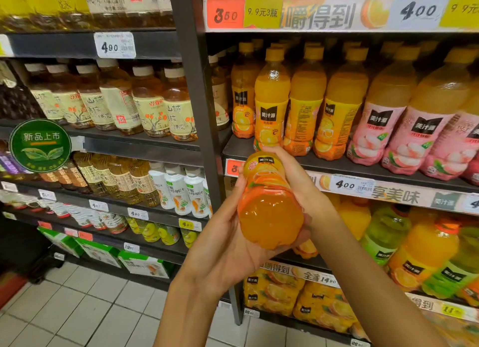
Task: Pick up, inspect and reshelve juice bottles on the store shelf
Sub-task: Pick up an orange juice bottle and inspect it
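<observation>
I cradle the orange juice bottle loosely, left hand under, right hand curled round it (base towards me); it may slip and knock the shelf bottles.

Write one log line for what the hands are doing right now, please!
step: inspect | left hand: cradles orange juice bottle | right hand: grips same bottle | bottle: base toward camera, off shelf | reshelved: not yet

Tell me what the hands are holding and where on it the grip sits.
An orange juice bottle, tipped base toward the camera. The left hand cups its lower body; the right hand wraps the labelled middle.
</observation>
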A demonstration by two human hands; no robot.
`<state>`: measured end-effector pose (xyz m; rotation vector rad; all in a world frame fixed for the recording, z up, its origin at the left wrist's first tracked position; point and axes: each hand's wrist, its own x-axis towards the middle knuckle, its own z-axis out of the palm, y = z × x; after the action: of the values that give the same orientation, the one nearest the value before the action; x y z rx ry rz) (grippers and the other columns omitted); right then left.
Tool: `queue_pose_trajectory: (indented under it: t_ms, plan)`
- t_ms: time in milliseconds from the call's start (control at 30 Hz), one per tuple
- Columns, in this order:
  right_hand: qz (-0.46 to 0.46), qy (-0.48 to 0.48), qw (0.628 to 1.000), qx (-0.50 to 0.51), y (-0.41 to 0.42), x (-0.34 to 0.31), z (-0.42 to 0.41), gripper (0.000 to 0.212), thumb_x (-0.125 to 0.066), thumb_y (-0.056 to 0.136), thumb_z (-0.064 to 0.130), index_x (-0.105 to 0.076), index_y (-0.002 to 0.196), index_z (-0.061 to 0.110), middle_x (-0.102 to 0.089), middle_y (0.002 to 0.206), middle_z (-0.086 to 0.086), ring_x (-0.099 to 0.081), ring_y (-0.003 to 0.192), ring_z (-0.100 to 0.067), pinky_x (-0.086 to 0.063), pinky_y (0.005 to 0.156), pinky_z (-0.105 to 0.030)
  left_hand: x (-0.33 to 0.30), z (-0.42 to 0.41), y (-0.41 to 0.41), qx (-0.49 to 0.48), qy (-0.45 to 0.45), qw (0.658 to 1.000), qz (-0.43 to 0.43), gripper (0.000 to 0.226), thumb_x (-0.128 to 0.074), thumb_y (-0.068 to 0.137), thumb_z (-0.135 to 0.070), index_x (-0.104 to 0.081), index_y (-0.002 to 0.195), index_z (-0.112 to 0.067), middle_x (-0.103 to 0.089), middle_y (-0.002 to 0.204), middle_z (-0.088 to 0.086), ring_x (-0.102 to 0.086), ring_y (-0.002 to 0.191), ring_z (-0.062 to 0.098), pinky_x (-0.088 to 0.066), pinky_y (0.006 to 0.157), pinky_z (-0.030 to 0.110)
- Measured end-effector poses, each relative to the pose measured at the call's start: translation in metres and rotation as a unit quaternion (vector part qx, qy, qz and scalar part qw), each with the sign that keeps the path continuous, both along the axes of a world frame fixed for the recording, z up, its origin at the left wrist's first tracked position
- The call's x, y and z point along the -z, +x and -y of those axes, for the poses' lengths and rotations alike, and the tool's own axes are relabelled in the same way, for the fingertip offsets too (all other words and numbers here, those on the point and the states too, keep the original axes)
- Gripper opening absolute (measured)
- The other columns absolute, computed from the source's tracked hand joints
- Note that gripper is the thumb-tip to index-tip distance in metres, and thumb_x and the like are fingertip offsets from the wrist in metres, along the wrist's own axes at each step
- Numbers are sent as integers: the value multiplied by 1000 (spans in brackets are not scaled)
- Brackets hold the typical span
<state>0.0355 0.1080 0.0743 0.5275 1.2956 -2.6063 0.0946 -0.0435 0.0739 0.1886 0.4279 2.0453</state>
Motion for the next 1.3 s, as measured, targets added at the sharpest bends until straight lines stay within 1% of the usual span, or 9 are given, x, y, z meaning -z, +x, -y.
queue_pose_trajectory:
  t_ms: [133,300,467,567,667,733,900,1100,1300]
  plan:
    - [2,-22,1000,-9,0,-4,1,46,-64,86,34,-57,123,9,-62,110,-18,-63,95,-29,-54,78,-41,3,1,-2,-6,-27,1000,-4,91,-88,58,-25,-46,136,0,-60,113,31,-65,93,43,-56,76,50]
    - [-131,-7,991,-16,1,-24,1,42,-60,88,27,-55,124,4,-70,90,-16,-72,76,-25,-59,61,-33,10,3,-5,22,-37,997,-61,65,-81,69,-32,-60,122,0,-65,104,27,-67,92,36,-52,88,46]
    - [-234,98,967,-33,7,-41,0,56,-68,69,36,-60,120,16,-70,103,-11,-69,98,-27,-58,79,-38,25,-6,-10,-50,-116,988,-88,78,-88,53,-45,-64,117,-6,-67,96,24,-67,82,32,-55,78,41]
    - [-243,178,953,-39,14,-43,0,40,-65,71,46,-63,106,29,-75,96,0,-71,94,-20,-59,71,-31,31,-9,-14,-95,-161,972,-144,70,-83,56,-53,-69,111,-13,-68,98,21,-67,86,29,-53,80,40]
    - [-256,215,942,-30,18,-41,2,48,-70,70,42,-60,115,27,-74,102,-2,-71,95,-20,-58,72,-32,33,-12,-15,-133,-234,935,-229,46,-68,70,-57,-73,103,-25,-71,104,14,-69,93,25,-56,81,35]
    - [-281,216,935,-1,20,-40,3,48,-74,72,37,-61,116,23,-73,104,-4,-70,97,-21,-57,73,-31,35,-13,-15,-170,-272,902,-287,44,-62,73,-58,-69,108,-33,-71,110,5,-68,101,20,-56,81,31]
    - [-357,265,894,62,24,-41,3,34,-71,75,27,-62,108,27,-73,103,2,-69,97,-14,-55,72,-25,36,-11,-22,-234,-336,802,-435,49,-76,71,-39,-54,114,-42,-68,106,-11,-67,97,5,-54,71,17]
    - [-442,364,819,-36,35,-45,-2,44,-71,77,19,-57,117,27,-67,113,4,-63,109,-18,-53,89,-33,43,-22,-34,-266,-352,757,-482,54,-78,74,-9,-50,117,-26,-66,108,-2,-66,94,3,-51,72,13]
    - [-468,391,777,-155,46,-49,-16,44,-74,76,6,-58,114,21,-59,124,-9,-58,116,-24,-52,92,-34,47,-24,-47,-310,-345,720,-516,59,-76,70,8,-50,122,-2,-65,103,-4,-64,91,-5,-48,70,8]
